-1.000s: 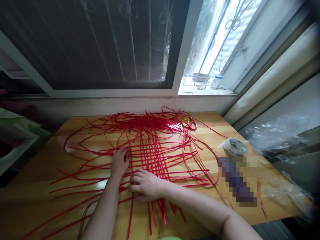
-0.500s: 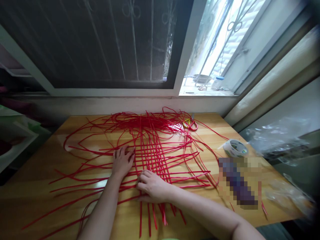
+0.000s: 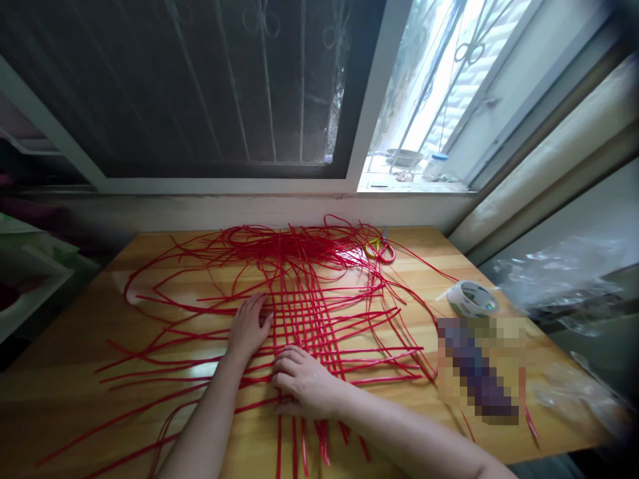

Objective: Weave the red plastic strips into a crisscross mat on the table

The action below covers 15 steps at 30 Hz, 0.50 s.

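Long red strips lie woven into a loose grid on a wooden table, with many loose ends fanning out on all sides. My left hand lies flat on the grid's left edge, fingers stretched out and pressing the strips down. My right hand rests at the grid's near edge with its fingers curled, pinching the strips there. A tangle of unwoven red strips piles up at the table's far side.
Scissors with yellow and red handles lie at the far side among the strips. A roll of tape sits at the right, beside a blurred dark object. Clear plastic wrap lies off the right edge. A window is beyond the table.
Both hands have shifted a little to the right along the grid. The vertical strip under my right hand has moved right toward the woven part.
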### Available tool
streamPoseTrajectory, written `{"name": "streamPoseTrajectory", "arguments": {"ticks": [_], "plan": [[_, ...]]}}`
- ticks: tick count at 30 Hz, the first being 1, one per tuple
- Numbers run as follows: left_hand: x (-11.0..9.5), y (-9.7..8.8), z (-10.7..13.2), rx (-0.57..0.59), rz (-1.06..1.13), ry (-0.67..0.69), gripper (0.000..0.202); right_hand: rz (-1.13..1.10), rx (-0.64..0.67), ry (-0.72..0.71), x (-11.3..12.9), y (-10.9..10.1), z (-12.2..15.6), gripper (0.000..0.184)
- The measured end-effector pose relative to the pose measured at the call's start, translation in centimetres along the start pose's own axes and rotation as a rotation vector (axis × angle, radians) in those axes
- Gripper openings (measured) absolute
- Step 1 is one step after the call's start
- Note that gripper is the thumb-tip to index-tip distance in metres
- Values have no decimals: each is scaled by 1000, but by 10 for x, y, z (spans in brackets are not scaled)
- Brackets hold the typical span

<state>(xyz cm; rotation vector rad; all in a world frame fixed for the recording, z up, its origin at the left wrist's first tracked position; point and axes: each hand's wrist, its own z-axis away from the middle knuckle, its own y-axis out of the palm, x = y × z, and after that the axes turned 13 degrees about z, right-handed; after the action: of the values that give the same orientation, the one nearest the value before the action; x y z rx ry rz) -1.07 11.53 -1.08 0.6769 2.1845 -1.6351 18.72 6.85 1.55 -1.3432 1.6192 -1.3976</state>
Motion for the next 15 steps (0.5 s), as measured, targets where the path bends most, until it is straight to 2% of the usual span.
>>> {"name": "streamPoseTrajectory", "arguments": {"ticks": [5, 15], "plan": [[-4, -1, 1, 9, -30, -5, 48, -5, 4, 56, 2, 4, 1, 37], [-10, -3, 1, 55, -119, 19, 44, -11, -32, 84, 2, 6, 1, 30]]}}
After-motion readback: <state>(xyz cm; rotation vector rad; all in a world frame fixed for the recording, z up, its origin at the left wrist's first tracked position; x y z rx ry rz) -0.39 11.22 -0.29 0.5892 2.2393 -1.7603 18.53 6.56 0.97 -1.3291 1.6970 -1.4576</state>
